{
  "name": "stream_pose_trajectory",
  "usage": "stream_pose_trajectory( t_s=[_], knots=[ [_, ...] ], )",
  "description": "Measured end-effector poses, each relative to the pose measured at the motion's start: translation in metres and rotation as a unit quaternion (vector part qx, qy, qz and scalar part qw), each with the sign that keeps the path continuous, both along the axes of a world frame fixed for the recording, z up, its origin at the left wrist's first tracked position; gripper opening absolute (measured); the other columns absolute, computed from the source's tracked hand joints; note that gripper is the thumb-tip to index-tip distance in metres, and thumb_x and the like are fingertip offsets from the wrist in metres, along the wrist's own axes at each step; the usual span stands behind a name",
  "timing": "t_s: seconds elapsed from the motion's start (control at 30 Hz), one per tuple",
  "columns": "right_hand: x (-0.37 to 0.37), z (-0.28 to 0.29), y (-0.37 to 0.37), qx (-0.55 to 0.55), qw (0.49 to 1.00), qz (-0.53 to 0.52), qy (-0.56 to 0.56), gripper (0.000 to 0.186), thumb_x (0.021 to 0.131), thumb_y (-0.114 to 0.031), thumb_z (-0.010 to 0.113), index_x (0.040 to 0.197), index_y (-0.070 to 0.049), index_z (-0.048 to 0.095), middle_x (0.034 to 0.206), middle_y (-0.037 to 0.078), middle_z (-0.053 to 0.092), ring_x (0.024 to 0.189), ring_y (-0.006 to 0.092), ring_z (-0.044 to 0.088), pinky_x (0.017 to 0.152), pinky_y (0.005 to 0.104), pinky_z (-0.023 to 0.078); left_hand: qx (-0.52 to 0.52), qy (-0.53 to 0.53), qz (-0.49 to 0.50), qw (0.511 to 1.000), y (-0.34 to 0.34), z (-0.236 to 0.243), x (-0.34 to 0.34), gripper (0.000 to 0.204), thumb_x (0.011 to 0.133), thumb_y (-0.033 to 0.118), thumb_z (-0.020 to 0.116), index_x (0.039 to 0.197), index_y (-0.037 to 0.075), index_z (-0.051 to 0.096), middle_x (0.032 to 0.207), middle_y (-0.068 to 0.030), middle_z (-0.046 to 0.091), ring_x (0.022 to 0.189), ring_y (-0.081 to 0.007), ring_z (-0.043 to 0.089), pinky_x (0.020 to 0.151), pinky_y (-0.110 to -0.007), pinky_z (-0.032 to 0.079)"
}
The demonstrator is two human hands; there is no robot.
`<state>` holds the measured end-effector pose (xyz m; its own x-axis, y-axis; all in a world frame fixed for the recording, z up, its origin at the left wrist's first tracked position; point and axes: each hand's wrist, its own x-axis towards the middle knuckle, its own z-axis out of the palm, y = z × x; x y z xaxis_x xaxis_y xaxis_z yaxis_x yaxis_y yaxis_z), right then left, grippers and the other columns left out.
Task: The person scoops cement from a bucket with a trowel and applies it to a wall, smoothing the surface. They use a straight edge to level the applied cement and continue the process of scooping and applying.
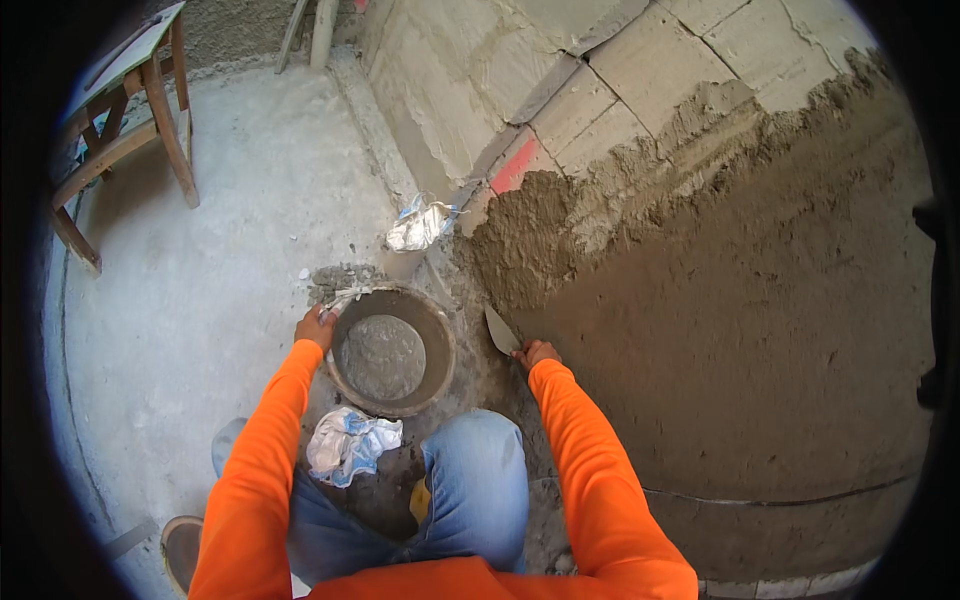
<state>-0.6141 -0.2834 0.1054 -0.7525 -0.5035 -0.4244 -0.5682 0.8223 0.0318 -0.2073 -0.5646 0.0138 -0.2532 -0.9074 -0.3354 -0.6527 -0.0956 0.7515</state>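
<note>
A round mortar tub point(440, 345) stands on the floor in front of my knees, with wet grey mortar point(382, 357) in its bottom. My left hand point(316, 329) is closed on the tub's left rim, beside a pale tie or strip point(345, 298) on that rim. In my right hand point(537, 353) is a pointed trowel point(499, 331), its blade angled up and left beside the foot of the wall. Brown wet plaster point(740, 310) covers much of the wall on my right, with a rough, thick edge at its upper left.
Crumpled sacks lie before my knees point(352, 443) and beyond the tub point(421, 224). A wooden trestle point(150, 110) stands far left on the concrete floor point(220, 270). Bare blocks point(650, 70) show above the plaster. Another round container point(182, 550) sits at lower left.
</note>
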Motion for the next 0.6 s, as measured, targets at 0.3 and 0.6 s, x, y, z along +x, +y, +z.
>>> stream_pose_trajectory(
  t_s=[0.3, 0.6],
  knots=[
    [0.02, 0.018, 0.009, -0.08, 0.993, -0.061, 0.058, 0.044, 0.086, -0.049, 0.071, 0.108, -0.011, 0.071, 0.107, 0.015, 0.072, 0.105, 0.0346, 0.067, 0.089, 0.0475, 0.052, -0.001, -0.013, -0.01, 1.0, -0.002, -0.002, -0.001, 0.068, 0.091, 0.048, 0.062, 0.142, 0.003, 0.051, 0.129, -0.0239, 0.063, 0.12, -0.0375, 0.061, 0.103, -0.041, 0.046],
    [0.053, 0.162, 0.05, -0.156, 0.966, -0.038, 0.2, 0.039, 0.091, -0.045, 0.068, 0.099, -0.006, 0.067, 0.093, 0.017, 0.072, 0.092, 0.0386, 0.069, 0.079, 0.0482, 0.052, 0.011, 0.008, 0.009, 1.0, -0.005, 0.001, -0.005, 0.068, 0.091, 0.048, 0.062, 0.14, 0.002, 0.053, 0.129, -0.024, 0.063, 0.121, -0.0369, 0.061, 0.104, -0.041, 0.046]
  ],
)
